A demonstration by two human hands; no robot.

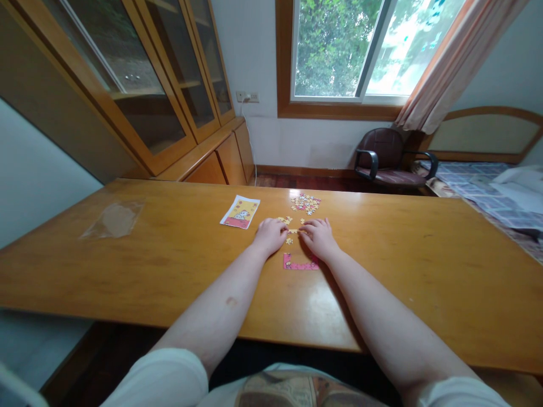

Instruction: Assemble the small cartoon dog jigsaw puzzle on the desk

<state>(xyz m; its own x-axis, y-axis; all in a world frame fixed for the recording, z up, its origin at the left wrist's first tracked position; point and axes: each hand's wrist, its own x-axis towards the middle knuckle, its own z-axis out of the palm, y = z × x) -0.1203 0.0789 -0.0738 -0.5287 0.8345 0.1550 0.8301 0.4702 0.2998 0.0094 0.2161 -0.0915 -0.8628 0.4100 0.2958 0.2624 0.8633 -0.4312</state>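
on the table [190,271], a yellow puzzle strip [293,231] lies between the left hand [271,234] and right hand [319,237], fingers narrowed at its ends; i cannot tell whether they grip. a piece pile [306,203] sits beyond.

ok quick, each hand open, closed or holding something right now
Left hand: at the left end of the yellow strip; grip can't be told.
Right hand: at its right end; grip can't be told either.
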